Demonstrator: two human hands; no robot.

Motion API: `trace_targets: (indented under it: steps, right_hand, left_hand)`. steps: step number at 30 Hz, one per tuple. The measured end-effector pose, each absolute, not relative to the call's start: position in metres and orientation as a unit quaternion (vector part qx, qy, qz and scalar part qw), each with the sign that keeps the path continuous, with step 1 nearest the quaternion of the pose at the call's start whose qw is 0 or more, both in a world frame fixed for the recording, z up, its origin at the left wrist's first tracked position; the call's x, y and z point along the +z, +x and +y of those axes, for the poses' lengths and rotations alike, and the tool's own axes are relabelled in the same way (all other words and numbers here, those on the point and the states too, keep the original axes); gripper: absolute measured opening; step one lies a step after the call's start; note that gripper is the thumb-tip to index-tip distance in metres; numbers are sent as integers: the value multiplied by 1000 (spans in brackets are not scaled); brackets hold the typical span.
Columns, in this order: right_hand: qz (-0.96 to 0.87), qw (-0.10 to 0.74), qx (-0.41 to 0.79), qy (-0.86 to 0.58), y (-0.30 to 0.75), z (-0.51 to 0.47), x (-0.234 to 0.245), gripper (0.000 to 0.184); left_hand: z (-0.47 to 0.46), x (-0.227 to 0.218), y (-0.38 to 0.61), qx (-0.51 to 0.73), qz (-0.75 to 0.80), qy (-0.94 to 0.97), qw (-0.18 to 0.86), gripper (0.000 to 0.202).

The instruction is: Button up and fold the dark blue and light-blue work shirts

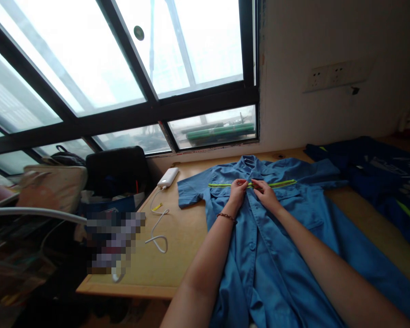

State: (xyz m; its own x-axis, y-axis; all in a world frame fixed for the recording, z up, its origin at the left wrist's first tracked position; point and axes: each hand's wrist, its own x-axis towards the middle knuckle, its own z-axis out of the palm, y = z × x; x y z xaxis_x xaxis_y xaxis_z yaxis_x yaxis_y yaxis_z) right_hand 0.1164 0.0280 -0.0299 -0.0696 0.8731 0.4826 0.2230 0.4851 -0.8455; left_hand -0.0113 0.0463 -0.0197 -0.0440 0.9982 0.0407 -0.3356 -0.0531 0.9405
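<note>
Head view: two hands, left hand (238,189) and right hand (264,193), are working nearly together, the fingers of each closing to a narrow pinch on the front opening of one blue shirt (232,246) at its yellow-green chest stripe (283,183). The shirt is lying front-up on one bench (187,237), one white power bank (168,177) resting to its left, one dark blue garment (372,168) to its right.

I'm in a cluttered room, home or workroom, I can't tell which. A wooden table (184,241), framed windows (205,50) and wall sockets (328,76) surround me.
</note>
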Motion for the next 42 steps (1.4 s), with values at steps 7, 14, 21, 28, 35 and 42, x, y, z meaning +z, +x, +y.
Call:
trace_targets:
  steps: [7, 14, 21, 28, 35, 42]
  right_hand:
    - [-602, 534, 349, -480, 121, 41, -34, 32]
    - [-635, 477, 234, -561, 133, 49, -35, 26]
    - [-605, 430, 271, -613, 129, 50, -32, 26]
    - [-583, 429, 285, -628, 129, 45, -28, 29]
    - [-580, 470, 264, -611, 128, 47, -38, 28]
    - [-591, 421, 249, -642, 127, 42, -28, 25]
  left_hand:
    - [43, -17, -7, 561, 399, 565, 455, 32]
    - [36, -15, 1, 508, 397, 679, 350, 30]
    - [31, -13, 8, 482, 447, 715, 239, 30]
    - [-39, 17, 1, 405, 528, 734, 133, 47]
    - [-233, 36, -142, 267, 657, 684, 168, 17]
    - [-236, 34, -285, 117, 854, 439, -255, 50]
